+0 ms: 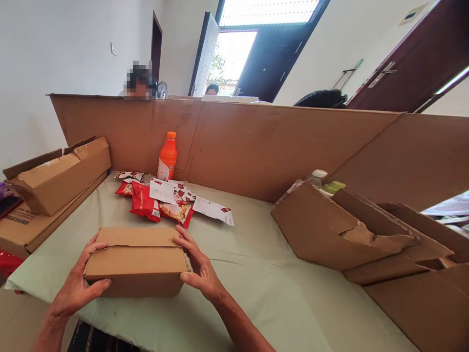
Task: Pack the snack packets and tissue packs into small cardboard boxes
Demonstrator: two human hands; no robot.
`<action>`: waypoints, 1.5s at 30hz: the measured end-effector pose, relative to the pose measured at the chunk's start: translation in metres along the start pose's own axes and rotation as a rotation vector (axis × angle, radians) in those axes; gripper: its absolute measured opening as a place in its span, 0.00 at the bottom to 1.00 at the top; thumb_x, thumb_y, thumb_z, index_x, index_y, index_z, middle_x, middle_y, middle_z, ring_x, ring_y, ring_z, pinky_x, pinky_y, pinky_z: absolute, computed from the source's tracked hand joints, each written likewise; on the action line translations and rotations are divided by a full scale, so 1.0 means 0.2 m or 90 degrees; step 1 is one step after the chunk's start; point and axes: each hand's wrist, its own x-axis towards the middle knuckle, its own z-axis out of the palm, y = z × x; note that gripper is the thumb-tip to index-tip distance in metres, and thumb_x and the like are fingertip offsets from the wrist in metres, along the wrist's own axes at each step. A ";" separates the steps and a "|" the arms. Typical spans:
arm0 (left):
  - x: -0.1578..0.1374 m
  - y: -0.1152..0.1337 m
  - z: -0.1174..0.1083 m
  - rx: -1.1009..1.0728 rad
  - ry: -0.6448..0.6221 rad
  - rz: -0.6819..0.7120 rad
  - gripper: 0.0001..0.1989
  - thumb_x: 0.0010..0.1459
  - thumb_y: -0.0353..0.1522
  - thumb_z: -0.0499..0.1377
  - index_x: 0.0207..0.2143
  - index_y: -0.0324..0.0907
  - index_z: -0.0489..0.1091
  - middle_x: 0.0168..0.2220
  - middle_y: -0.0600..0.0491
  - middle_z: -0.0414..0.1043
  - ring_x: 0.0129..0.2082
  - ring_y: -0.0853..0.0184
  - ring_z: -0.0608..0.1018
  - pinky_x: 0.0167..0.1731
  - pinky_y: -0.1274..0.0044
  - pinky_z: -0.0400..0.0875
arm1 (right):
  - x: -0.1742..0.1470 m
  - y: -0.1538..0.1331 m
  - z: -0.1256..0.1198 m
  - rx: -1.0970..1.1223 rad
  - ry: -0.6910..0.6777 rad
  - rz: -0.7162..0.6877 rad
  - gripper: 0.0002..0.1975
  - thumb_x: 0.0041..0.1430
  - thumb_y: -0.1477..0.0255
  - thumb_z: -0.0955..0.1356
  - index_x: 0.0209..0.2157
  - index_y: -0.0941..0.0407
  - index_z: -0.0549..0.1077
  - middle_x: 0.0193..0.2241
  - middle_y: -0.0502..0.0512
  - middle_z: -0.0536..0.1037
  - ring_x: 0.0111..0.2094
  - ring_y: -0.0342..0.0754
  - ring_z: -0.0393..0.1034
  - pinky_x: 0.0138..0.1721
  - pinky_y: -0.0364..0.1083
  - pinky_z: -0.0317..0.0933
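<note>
A closed brown cardboard box point(137, 266) is on the cloth-covered table in front of me, its two top flaps meeting along a seam. My left hand point(82, 281) grips its left end, thumb on the front face and fingers over the top edge. At the opposite end, my right hand point(200, 266) holds the box, with fingertips at the top corner and thumb low near the front corner. Just beyond the box lie red snack packets point(144, 201) and white printed packets point(214, 210) in a loose pile. An orange bottle point(167, 155) stands upright behind them.
A tall cardboard panel point(256, 146) spans the table's back. Open cardboard boxes point(330, 230) stand at right, one holding a white-capped container point(318, 176). A long carton point(69, 171) rests on a flat box point(36, 222) at left. Beyond the panel, a person point(138, 83) is partly visible.
</note>
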 end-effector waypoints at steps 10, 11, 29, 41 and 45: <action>-0.02 0.14 0.04 0.026 0.065 -0.053 0.25 0.54 0.42 0.64 0.54 0.50 0.66 0.71 0.46 0.52 0.69 0.48 0.61 0.56 0.63 0.70 | 0.05 0.02 0.04 0.154 0.045 0.068 0.38 0.50 0.47 0.75 0.60 0.45 0.71 0.72 0.57 0.55 0.71 0.63 0.49 0.67 0.62 0.50; -0.02 0.14 0.04 0.039 0.077 -0.050 0.25 0.54 0.42 0.64 0.54 0.50 0.67 0.70 0.46 0.53 0.68 0.48 0.62 0.57 0.61 0.69 | 0.06 0.02 0.05 0.175 0.054 0.083 0.38 0.50 0.47 0.74 0.61 0.45 0.70 0.71 0.57 0.57 0.70 0.63 0.52 0.67 0.61 0.51; -0.05 0.12 0.09 0.061 0.164 0.003 0.23 0.55 0.42 0.64 0.53 0.51 0.69 0.68 0.46 0.57 0.67 0.49 0.64 0.61 0.58 0.64 | 0.02 0.08 0.10 0.197 0.046 0.133 0.41 0.55 0.44 0.70 0.65 0.48 0.66 0.67 0.59 0.65 0.67 0.61 0.59 0.65 0.57 0.56; -0.07 0.02 0.06 0.069 0.163 0.011 0.24 0.54 0.44 0.65 0.52 0.50 0.70 0.68 0.44 0.57 0.67 0.47 0.64 0.60 0.58 0.64 | -0.03 0.14 0.09 0.200 0.000 0.167 0.37 0.56 0.47 0.70 0.63 0.49 0.68 0.64 0.60 0.70 0.65 0.62 0.62 0.62 0.57 0.60; -0.08 0.03 0.03 0.063 0.172 -0.012 0.25 0.53 0.44 0.66 0.52 0.50 0.70 0.68 0.44 0.57 0.69 0.46 0.62 0.61 0.57 0.63 | -0.02 0.11 0.10 0.225 -0.047 0.170 0.35 0.58 0.49 0.70 0.63 0.48 0.69 0.63 0.59 0.71 0.63 0.62 0.65 0.62 0.57 0.59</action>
